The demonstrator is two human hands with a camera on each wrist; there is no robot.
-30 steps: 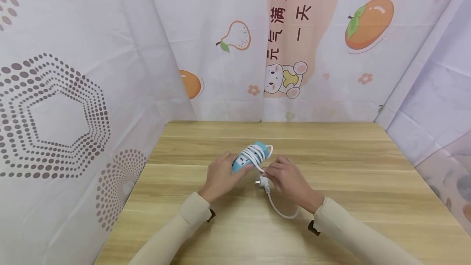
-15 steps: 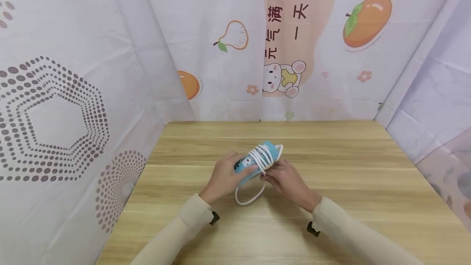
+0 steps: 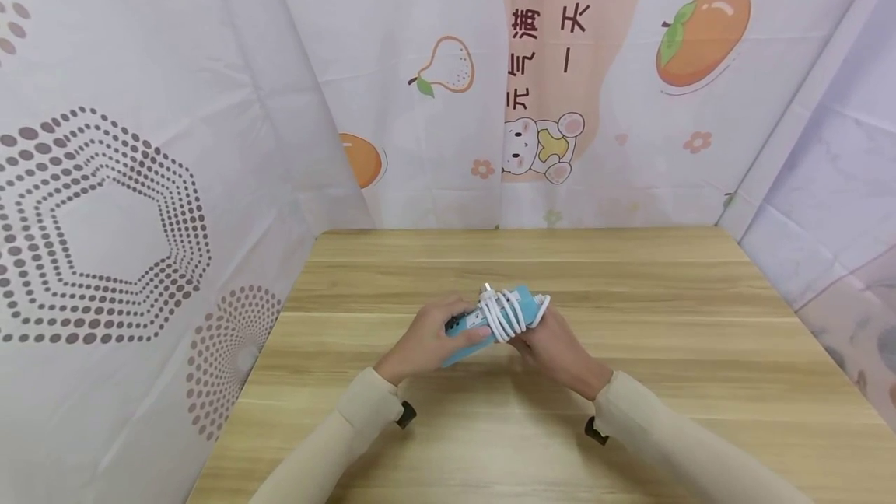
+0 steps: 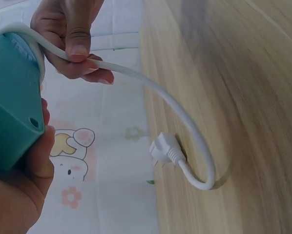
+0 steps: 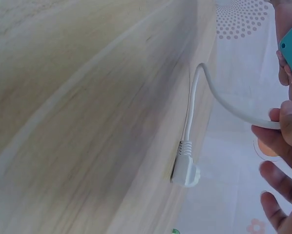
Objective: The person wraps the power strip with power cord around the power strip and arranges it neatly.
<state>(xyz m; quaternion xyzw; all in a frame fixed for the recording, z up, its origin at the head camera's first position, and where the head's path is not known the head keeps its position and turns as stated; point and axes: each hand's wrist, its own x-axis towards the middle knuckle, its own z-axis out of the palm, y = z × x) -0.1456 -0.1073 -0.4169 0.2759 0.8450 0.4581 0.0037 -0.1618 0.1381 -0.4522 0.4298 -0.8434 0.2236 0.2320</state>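
Note:
My left hand (image 3: 430,339) grips a light blue power strip (image 3: 463,341), its thumb across the near side. White cord (image 3: 505,319) is wound several times around the strip's right half. My right hand (image 3: 556,348), partly behind the strip in the head view, pinches the cord between thumb and fingers, as the left wrist view shows at the right hand (image 4: 75,41). From that pinch the loose cord (image 5: 224,103) arcs down to a white plug (image 5: 186,168) at the table surface. The head view shows the plug (image 3: 486,292) just past the strip's far edge.
A wood-grain table (image 3: 630,426) lies under both hands. Behind it hangs a white printed curtain (image 3: 399,14), and another patterned curtain (image 3: 231,138) runs along the left side. Dark straps show at both sleeve cuffs.
The plug and loose cord have passed from the near side, under the strip, to its far side. The strip has shifted slightly right and turned flatter. My right hand has moved in behind it.

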